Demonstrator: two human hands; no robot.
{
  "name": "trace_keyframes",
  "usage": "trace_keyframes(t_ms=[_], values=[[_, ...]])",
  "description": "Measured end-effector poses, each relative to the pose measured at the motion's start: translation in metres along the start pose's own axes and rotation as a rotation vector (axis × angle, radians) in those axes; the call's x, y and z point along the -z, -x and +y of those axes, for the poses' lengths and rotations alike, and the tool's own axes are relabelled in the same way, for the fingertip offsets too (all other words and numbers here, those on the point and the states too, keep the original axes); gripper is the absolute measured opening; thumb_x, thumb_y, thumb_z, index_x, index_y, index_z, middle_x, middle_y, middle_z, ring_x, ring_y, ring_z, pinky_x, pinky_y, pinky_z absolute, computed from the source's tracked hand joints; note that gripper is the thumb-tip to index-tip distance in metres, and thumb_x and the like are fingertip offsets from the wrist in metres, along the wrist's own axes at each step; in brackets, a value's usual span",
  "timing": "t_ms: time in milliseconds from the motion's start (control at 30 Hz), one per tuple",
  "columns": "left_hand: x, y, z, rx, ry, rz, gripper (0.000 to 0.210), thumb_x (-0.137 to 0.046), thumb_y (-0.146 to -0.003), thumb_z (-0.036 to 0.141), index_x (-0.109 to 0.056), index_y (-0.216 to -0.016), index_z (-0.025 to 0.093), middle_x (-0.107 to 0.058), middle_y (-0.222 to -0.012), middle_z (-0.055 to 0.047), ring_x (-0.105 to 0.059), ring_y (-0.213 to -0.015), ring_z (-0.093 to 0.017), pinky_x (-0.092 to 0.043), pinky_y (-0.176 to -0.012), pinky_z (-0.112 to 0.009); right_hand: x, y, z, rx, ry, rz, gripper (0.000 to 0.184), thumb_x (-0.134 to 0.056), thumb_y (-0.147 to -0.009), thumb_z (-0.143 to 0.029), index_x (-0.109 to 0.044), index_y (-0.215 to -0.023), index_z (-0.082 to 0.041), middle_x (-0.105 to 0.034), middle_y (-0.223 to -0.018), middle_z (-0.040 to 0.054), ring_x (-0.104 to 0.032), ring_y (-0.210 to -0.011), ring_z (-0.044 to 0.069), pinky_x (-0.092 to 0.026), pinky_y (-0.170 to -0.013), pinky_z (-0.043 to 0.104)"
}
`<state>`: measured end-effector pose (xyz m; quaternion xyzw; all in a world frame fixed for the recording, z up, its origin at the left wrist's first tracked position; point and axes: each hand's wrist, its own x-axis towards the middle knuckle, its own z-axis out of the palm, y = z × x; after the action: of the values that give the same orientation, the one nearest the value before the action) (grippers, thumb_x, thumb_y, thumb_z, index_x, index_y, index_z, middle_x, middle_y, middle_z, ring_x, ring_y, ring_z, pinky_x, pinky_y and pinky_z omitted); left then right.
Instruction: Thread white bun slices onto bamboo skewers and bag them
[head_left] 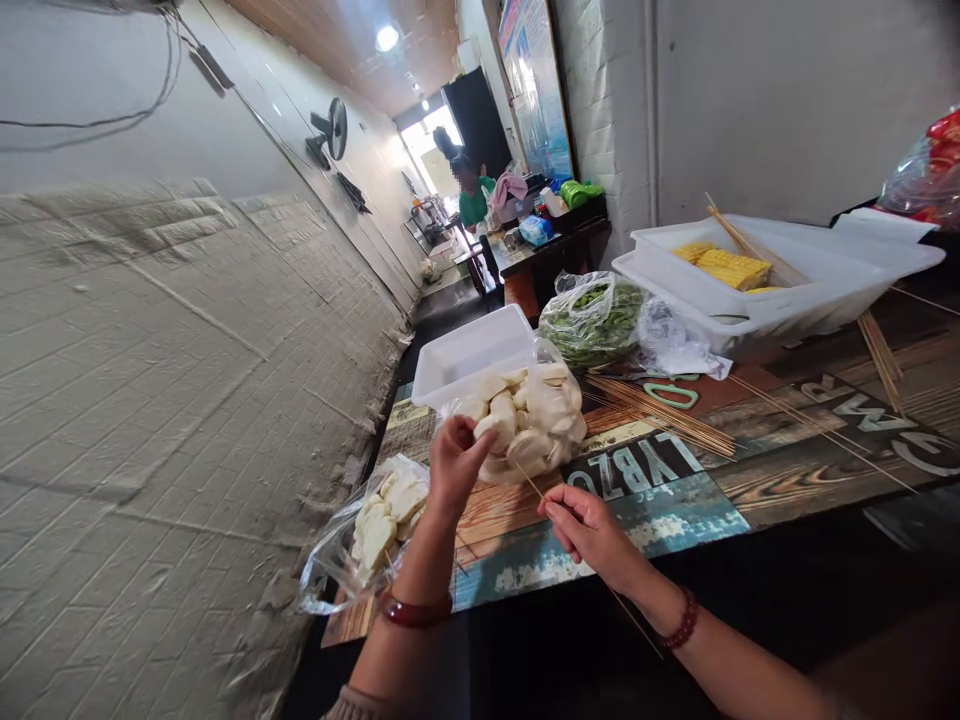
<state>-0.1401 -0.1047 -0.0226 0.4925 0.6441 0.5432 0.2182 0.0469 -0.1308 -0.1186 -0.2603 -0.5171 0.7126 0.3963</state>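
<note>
My left hand [452,465] is closed, its thumb and fingers pinching a pale slice [497,428] at the near side of a clear plastic bag [551,358] full of similar pale, thick slices. I cannot tell what food they are. Between the fingers of my right hand [589,528] is a thin wooden skewer [531,484]. Its upper end points at the slices, and its lower end sticks out below my palm. Left of my left forearm lies a second plastic bag [330,562] holding pale slices on skewers [380,520].
A white tray [435,382] sits behind the slices. A bag of green vegetables [592,325], loose skewers [667,415] and green-handled scissors [671,396] lie to its right. White tubs [847,262] hold corn [727,268]. A wall [187,400] borders the left; a person [474,203] is farther back.
</note>
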Motion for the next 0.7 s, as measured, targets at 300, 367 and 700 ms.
trace_keyframes(t_ms=[300, 367, 700], values=[[0.02, 0.082, -0.004, 0.416, 0.691, 0.09, 0.046, -0.086, -0.061, 0.024, -0.067, -0.103, 0.014, -0.072, -0.09, -0.004, -0.066, -0.072, -0.013, -0.054, -0.064, -0.024, -0.001, 0.011, 0.005, 0.001, 0.019, 0.013, 0.029, -0.055, -0.09, -0.047, -0.062, -0.088, -0.018, -0.046, -0.05, -0.0085, -0.036, -0.04, 0.007, -0.029, -0.039, 0.018], [0.02, 0.098, -0.009, 0.497, 0.778, 0.099, 0.036, -0.085, -0.062, 0.023, -0.069, -0.094, 0.014, -0.073, -0.09, -0.005, -0.067, -0.073, -0.013, -0.056, -0.067, -0.024, -0.007, 0.022, 0.004, -0.018, 0.047, -0.017, 0.028, -0.054, -0.091, -0.045, -0.063, -0.088, -0.018, -0.048, -0.053, -0.0076, -0.037, -0.039, 0.007, -0.028, -0.038, 0.018], [0.031, 0.138, -0.007, 0.629, 0.995, 0.064, 0.04, -0.078, -0.072, 0.019, -0.065, -0.11, 0.016, -0.075, -0.098, -0.009, -0.074, -0.085, -0.022, -0.058, -0.07, -0.025, -0.041, 0.072, -0.013, -0.008, 0.361, -0.141, 0.039, -0.047, -0.096, -0.034, -0.059, -0.132, -0.022, -0.052, -0.056, -0.0061, -0.038, -0.037, 0.008, -0.033, -0.038, 0.021]])
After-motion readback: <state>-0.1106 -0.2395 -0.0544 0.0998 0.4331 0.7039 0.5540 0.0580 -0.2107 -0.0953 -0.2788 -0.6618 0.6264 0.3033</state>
